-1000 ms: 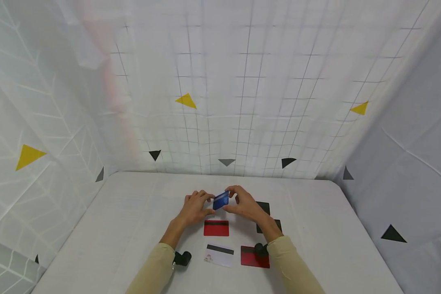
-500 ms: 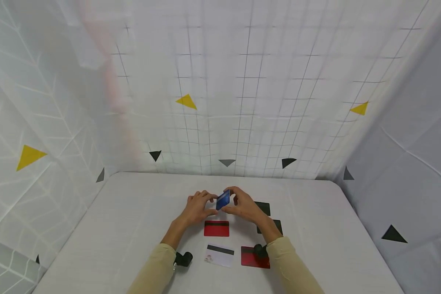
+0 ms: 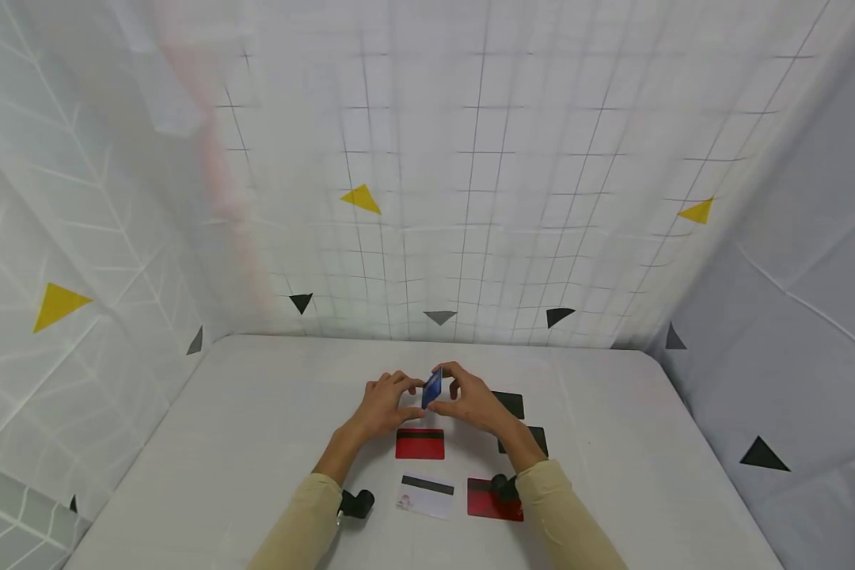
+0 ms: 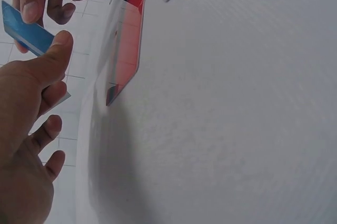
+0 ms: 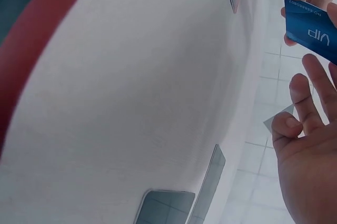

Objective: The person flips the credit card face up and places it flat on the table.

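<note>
In the head view a blue card point(image 3: 431, 390) is up off the white table, tilted and turned partly edge-on. My left hand point(image 3: 383, 404) pinches its left side between thumb and fingers. From the other side my right hand point(image 3: 473, 402) holds it, index finger at the top and thumb near the bottom corner. White "VIP" lettering and a number show on the card point(image 5: 310, 27) in the right wrist view. The left wrist view shows thumbs of both hands at the card point(image 4: 23, 27). Just nearer than the hands lies a red card point(image 3: 419, 451) with a dark stripe.
Closer to me lie a white striped card point(image 3: 431, 497) and another red card point(image 3: 480, 507), partly covered by the right wrist camera. Two dark cards point(image 3: 511, 404) lie beside the right forearm, which partly covers them. White sheeting point(image 3: 427, 261) hangs beyond the table's far edge.
The blue card has turned from showing its broad striped face to standing more edge-on, and has shifted slightly right. Both hands keep hold; the left has edged right. The cards on the table stay put.
</note>
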### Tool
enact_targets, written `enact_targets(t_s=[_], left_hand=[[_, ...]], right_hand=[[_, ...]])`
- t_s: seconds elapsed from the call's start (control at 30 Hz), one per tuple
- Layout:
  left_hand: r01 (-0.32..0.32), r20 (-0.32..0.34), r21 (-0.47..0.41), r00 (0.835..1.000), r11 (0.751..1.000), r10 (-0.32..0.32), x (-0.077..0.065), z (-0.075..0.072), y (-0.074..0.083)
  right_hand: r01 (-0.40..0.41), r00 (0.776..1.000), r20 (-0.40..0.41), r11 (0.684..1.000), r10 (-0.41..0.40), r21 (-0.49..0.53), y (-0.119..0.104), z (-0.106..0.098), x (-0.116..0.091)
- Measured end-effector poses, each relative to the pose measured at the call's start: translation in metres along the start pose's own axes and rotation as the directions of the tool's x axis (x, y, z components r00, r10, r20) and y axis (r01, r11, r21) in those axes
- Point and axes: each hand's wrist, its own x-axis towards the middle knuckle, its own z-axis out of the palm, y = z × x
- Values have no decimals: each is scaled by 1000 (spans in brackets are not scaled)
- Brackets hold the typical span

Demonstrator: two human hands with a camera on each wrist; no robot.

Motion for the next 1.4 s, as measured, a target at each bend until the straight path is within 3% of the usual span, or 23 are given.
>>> enact_targets(t_s=[0.83, 1.23, 1.4], left_hand=[[-28, 10, -23, 1000, 999, 28, 8, -1, -10], [-98, -35, -161, 995, 982, 94, 8, -6, -19], [-107, -45, -174, 994, 979, 100, 11, -6, -23]], right_hand=[[35, 999, -12, 999, -35, 11, 6, 8, 8], [15, 1000, -27, 999, -14, 38, 7, 9, 12], [3, 999, -33, 999, -2, 39, 7, 10, 14]])
